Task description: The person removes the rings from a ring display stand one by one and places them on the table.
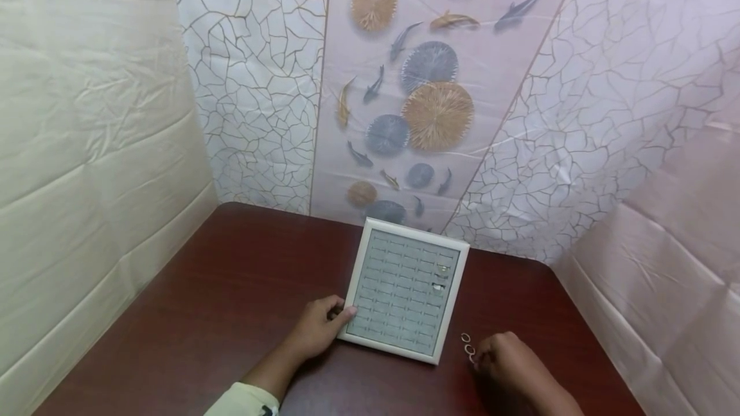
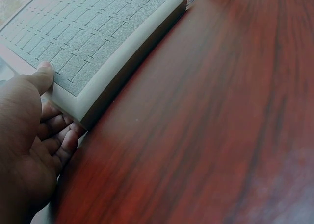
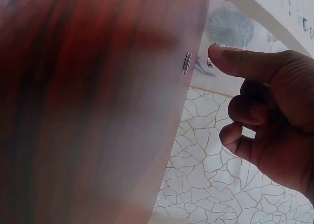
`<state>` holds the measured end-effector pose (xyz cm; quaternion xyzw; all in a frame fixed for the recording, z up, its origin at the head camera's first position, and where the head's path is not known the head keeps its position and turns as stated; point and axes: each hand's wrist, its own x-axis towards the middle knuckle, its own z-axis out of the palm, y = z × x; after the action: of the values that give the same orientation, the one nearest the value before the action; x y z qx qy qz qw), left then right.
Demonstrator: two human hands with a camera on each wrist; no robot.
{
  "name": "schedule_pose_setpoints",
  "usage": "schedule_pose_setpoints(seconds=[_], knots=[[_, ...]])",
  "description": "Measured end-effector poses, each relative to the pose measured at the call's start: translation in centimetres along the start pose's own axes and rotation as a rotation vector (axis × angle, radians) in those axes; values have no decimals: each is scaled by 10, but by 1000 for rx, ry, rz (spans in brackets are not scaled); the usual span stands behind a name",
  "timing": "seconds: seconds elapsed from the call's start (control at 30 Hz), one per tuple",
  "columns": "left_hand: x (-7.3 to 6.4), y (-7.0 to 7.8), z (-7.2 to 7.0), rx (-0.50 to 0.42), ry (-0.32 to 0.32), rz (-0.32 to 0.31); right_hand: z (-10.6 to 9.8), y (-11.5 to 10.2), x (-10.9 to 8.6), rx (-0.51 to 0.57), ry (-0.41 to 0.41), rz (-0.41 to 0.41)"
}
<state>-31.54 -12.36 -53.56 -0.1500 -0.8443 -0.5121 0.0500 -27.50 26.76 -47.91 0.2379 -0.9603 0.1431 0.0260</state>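
Observation:
A ring display tray (image 1: 399,287) with a white frame and grey slotted padding is propped at a slant on the table. My left hand (image 1: 319,326) grips its lower left corner, thumb over the front of the frame and fingers curled underneath, as the left wrist view shows. Silver rings (image 1: 440,277) sit in slots near the tray's right side. To the right of the tray, my right hand (image 1: 504,359) pinches a small silver ring (image 3: 210,62) at the thumb tip; the index finger is mostly hidden. Loose rings (image 1: 466,338) lie on the table just beyond its fingertips.
The dark red wood-grain table (image 1: 231,287) has rounded far corners. Patterned cloth (image 1: 254,82) hangs behind it, and pale creased cloth (image 1: 87,146) walls both sides. The tray's top edge reaches close to the back cloth.

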Motion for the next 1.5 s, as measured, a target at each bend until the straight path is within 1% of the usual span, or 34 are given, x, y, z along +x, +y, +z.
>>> schedule_pose_setpoints(seconds=[0.2,0.5,0.67,0.83,0.9,1.0,1.17,1.23,1.3,1.33,1.43,1.5], knots=[[1,2,0,4,5,10,1,3,3,13,-33,-21],[2,2,1,3,6,7,3,9,6,44,-105,26],[2,0,1,-4,6,16,3,9,7,68,-110,29],[2,-1,2,0,-9,20,2,9,7,101,-128,54],[2,-1,1,-3,-13,18,1,8,7,91,-127,55],[1,0,1,-15,-17,14,1,7,6,56,-101,37],[0,2,0,-23,-18,11,-2,0,6,8,-3,64],[-1,2,-1,-19,-18,13,-3,-5,6,-12,68,69],[-2,2,-1,-15,-18,15,-4,-9,7,-42,180,51],[-2,3,-2,-15,-19,14,-5,-12,8,-63,256,32],[-2,3,-2,-17,-20,10,-7,-19,12,-107,490,-48],[-2,3,-2,-16,-18,8,-11,-24,16,-129,610,-117]])
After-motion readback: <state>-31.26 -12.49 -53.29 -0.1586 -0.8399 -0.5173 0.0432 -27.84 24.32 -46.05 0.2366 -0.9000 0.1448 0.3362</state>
